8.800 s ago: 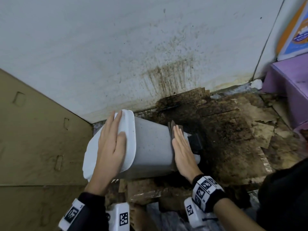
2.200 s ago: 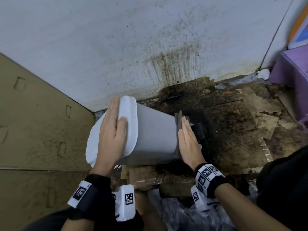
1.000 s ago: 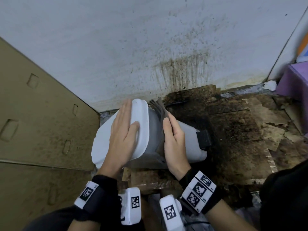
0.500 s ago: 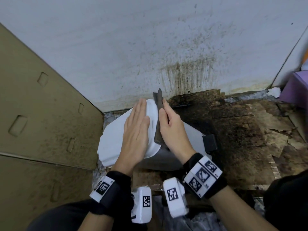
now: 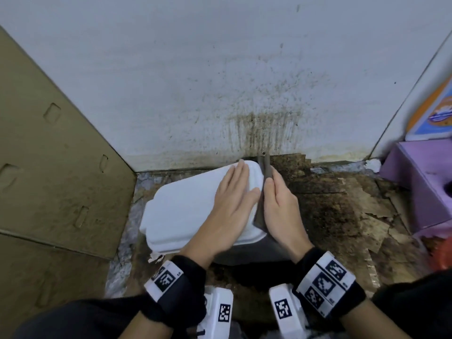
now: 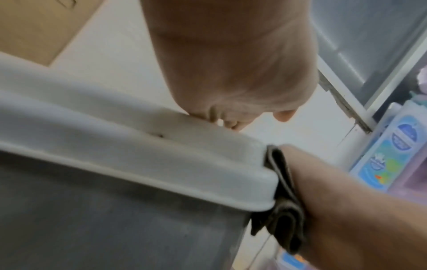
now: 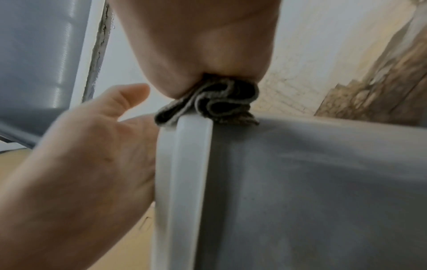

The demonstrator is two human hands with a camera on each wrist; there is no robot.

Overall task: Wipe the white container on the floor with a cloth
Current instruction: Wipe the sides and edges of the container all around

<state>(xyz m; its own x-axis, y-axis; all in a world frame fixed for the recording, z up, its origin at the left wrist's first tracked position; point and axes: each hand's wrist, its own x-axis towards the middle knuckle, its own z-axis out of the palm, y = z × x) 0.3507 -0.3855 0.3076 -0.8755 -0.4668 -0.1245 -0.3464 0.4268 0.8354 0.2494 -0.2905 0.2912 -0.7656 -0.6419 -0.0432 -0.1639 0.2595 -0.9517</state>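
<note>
The white plastic container with a lid [image 5: 186,211] lies tipped on its side on the stained, peeling floor [image 5: 342,216], its lid facing left toward the tan cardboard panel [image 5: 53,167] and the spattered white wall [image 5: 195,81] just behind it. The left hand [image 5: 232,204] lies flat on the lid, while the right hand [image 5: 281,206], directly to its right, presses the folded dark cloth [image 5: 265,167] against the lid's right edge, the cloth sandwiched between palm and rim. A purple plastic stool [image 5: 420,182] stands well off to the right by the wall corner, with a printed orange and blue pack [image 5: 433,113] behind it.
</note>
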